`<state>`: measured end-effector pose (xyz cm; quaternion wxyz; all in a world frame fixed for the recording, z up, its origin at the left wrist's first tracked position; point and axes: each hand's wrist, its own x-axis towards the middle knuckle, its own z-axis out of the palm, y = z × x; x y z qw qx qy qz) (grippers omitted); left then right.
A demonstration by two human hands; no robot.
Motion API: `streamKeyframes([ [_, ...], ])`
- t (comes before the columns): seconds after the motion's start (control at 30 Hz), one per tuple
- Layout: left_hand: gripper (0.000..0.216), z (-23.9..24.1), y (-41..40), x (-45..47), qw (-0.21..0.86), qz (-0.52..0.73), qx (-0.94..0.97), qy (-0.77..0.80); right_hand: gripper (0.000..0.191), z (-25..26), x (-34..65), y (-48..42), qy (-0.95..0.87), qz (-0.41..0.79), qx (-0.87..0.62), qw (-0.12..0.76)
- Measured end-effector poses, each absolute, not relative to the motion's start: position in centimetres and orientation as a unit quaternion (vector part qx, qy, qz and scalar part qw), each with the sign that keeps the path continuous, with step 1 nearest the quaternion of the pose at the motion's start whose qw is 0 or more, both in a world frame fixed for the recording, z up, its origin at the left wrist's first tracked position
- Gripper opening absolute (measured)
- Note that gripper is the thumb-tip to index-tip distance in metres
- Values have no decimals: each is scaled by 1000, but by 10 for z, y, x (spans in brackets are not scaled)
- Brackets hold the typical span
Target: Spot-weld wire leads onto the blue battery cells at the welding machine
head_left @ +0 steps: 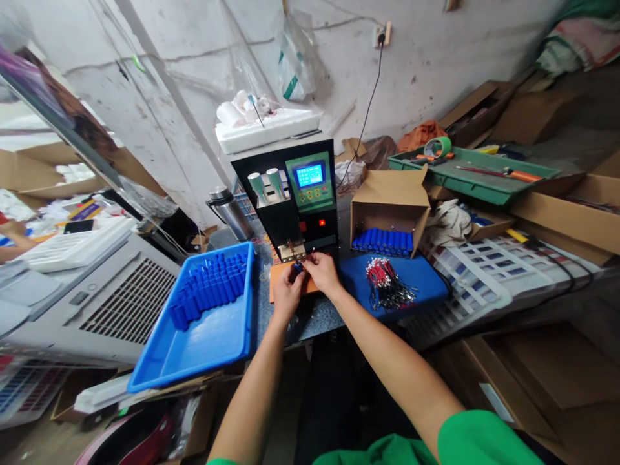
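Note:
Both hands meet under the electrodes (292, 250) of a black spot welder (310, 223) with a lit blue screen. My left hand (289, 289) is closed round a blue battery cell (298, 266), mostly hidden by the fingers. Pinched beside it, my right hand (323, 271) grips what looks like a wire lead; only a small tip shows above the fingers. An orange pad (277, 284) lies beneath. Many blue cells (213, 284) stand in a blue tray (194, 352) to the left. To the right, red and black wire leads (387, 284) are heaped on a blue pad (429, 278).
A cardboard box (390, 194) holding blue cells stands right of the welder. Behind it, a green tray (504, 174) carries tape and tools. A steel flask (232, 213) stands behind the blue tray. At far left, another person's hand (14, 239) shows beyond a grey air cooler (111, 290).

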<state>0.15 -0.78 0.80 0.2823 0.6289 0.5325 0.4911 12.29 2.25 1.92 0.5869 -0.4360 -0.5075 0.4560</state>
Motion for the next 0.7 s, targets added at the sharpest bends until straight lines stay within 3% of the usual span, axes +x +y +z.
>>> streamKeyframes([
  [0.4, 31, 4, -5, 1, 260, 493, 633, 537, 18, 7, 130, 25, -555, 434, -433, 562],
  [0.7, 25, 5, -6, 1, 257, 489, 637, 537, 15, 2, 138, 22, -617, 395, -480, 481],
])
